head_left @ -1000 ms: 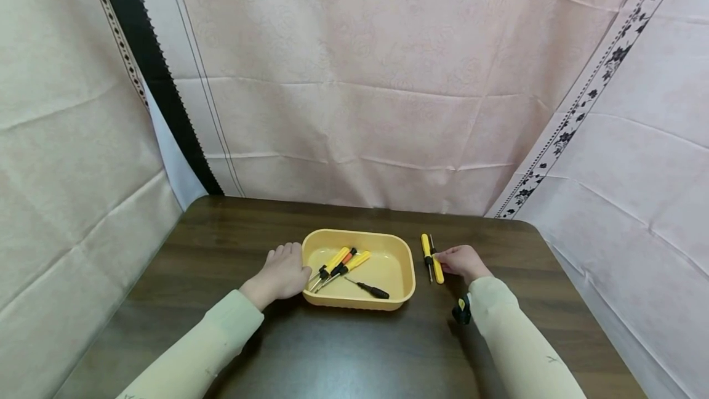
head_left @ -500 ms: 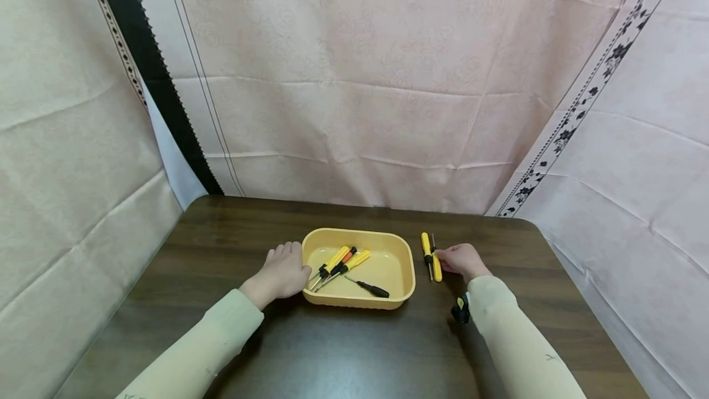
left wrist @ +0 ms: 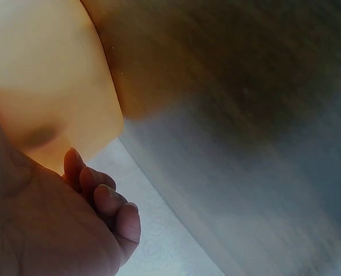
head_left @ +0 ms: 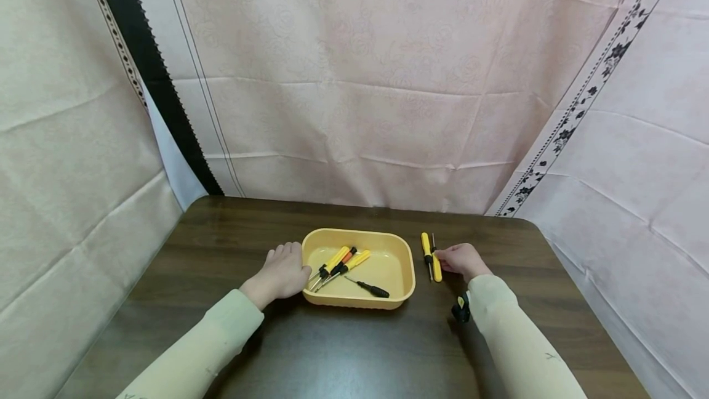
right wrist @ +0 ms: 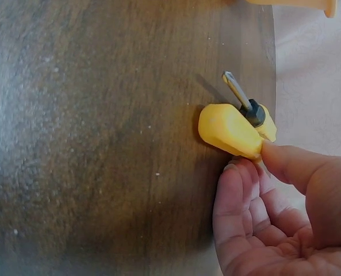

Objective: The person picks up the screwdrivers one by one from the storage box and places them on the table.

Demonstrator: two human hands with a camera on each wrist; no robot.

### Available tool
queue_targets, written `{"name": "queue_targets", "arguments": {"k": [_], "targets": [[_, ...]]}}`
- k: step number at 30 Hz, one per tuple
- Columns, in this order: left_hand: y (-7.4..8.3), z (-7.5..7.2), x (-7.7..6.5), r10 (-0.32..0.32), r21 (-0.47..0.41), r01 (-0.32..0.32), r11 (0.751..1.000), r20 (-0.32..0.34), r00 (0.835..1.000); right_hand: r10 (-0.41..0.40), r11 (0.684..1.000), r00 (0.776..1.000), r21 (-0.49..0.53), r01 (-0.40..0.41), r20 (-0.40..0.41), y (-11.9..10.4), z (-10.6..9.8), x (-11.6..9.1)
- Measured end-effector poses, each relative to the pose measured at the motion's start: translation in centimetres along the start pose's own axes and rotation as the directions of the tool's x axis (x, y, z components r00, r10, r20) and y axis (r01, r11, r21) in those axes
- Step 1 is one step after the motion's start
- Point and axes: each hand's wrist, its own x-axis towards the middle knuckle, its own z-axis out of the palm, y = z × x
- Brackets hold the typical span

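A pale yellow plastic tray [head_left: 388, 304] stands on the dark wood table. My left hand [head_left: 279, 273] grips its left end; in the left wrist view the bent fingers [left wrist: 127, 221] lie against the outer wall and the thumb is hidden. My right hand [head_left: 461, 260] pinches a yellow-handled screwdriver [head_left: 437, 268] between thumb and fingers, right of the tray. Its handle end faces me and its shaft points away. Close on its left lies a second yellow-and-black screwdriver [head_left: 425, 245], tip toward me. In the right wrist view the pinched handle [right wrist: 228, 129] overlaps that second screwdriver [right wrist: 252, 112].
Inside the tray, several screwdrivers lie in a cluster at the left, among them a yellow-handled one [head_left: 359, 259] and an orange-and-black one [head_left: 349, 256]. A black screwdriver [head_left: 372, 289] lies apart near the front wall. Patterned cloth [head_left: 354, 109] hangs behind the table [head_left: 343, 350].
The pinched screwdriver has shifted very slightly left, closer alongside the one lying next to it. My left hand and the tray have stayed put.
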Motion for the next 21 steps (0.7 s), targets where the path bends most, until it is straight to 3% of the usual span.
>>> {"name": "queue_targets", "arguments": {"k": [21], "targets": [[-0.15, 0.17, 0.15, -0.006, -0.004, 0.006, 1.0, 0.005, 1.0, -0.007, 1.0, 1.0, -0.014, 0.007, 0.009, 0.29, -0.1, 0.34]]}}
